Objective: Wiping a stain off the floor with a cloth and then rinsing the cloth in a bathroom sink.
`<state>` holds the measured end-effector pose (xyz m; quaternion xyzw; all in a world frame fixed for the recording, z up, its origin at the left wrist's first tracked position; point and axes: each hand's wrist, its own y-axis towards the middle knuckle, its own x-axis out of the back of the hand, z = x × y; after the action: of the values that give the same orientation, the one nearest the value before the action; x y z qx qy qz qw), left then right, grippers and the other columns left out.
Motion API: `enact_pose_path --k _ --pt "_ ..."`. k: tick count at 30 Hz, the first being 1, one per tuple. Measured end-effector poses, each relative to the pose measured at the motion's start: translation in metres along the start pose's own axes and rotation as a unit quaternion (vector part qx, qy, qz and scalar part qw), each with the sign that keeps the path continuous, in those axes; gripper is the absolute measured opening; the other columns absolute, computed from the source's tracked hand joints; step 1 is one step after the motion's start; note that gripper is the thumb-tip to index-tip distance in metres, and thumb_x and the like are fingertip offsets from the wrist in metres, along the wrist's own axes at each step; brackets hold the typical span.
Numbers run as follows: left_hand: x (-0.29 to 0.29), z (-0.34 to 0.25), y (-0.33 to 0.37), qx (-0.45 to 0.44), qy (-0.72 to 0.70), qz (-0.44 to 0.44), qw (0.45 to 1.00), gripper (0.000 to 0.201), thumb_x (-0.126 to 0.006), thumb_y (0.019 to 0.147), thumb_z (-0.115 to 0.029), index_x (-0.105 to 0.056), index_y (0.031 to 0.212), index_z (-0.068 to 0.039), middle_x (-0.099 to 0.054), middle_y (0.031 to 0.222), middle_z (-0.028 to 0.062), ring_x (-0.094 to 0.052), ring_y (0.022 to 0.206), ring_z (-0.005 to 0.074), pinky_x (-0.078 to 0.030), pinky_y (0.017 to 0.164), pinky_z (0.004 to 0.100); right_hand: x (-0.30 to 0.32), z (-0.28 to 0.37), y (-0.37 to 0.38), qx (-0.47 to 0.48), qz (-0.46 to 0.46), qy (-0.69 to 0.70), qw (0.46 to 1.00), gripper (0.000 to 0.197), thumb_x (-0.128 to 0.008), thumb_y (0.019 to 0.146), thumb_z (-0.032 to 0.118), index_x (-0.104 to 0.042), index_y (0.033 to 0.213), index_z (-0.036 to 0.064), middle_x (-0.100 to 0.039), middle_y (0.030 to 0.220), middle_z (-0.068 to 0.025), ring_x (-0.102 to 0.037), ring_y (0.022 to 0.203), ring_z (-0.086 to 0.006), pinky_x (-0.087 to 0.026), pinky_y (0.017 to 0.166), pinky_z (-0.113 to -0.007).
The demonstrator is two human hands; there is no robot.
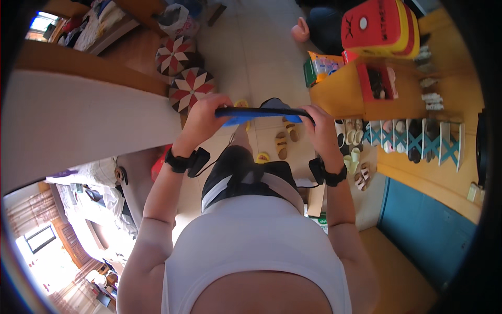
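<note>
Between my two hands, out in front of my waist, stretches a thin blue item with a black edge point(264, 112); its exact kind I cannot make out. My left hand point(208, 116) is closed round its left end, and my right hand point(319, 127) grips the right end. The black edge runs nearly level, with blue surfaces showing below it at both sides. A dark rounded part point(274, 102) rises behind the edge near the middle. Both wrists wear black straps with small black boxes and cables.
Brown sandals point(281, 145) lie on the tiled floor ahead. Two round patterned stools point(192, 90) stand left, beside a pale wall point(89, 110). At right are a wooden cabinet point(334, 97), a red and yellow case point(374, 29) and a shoe rack point(413, 138).
</note>
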<state>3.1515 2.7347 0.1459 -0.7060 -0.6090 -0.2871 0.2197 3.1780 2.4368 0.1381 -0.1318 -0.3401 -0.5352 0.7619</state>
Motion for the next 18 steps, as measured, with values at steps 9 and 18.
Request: enact_pose_path --k 9,18 --pt "0.059 0.071 0.165 0.076 -0.077 0.085 0.99 0.023 -0.076 0.074 -0.009 -0.061 0.088 0.0 -0.059 0.08 0.0086 -0.056 0.06 0.0112 -0.045 0.054 0.0255 0.012 -0.039 0.167 -0.054 -0.056 -0.117 0.99 0.039 -0.081 0.065 0.028 -0.055 0.063 -0.0007 -0.05 0.06 -0.0118 -0.05 0.056 -0.0272 -0.039 0.051 -0.033" --pt "0.083 0.137 0.317 0.132 -0.206 0.113 0.963 0.022 -0.075 0.077 -0.015 -0.063 0.083 0.003 -0.057 0.068 0.0031 -0.051 0.063 0.0069 -0.043 0.055 0.0239 0.005 -0.092 0.334 -0.047 -0.111 -0.088 0.989 0.033 -0.073 0.076 0.022 -0.051 0.065 0.0 -0.046 0.059 -0.0122 -0.042 0.053 -0.0289 -0.035 0.05 -0.035"
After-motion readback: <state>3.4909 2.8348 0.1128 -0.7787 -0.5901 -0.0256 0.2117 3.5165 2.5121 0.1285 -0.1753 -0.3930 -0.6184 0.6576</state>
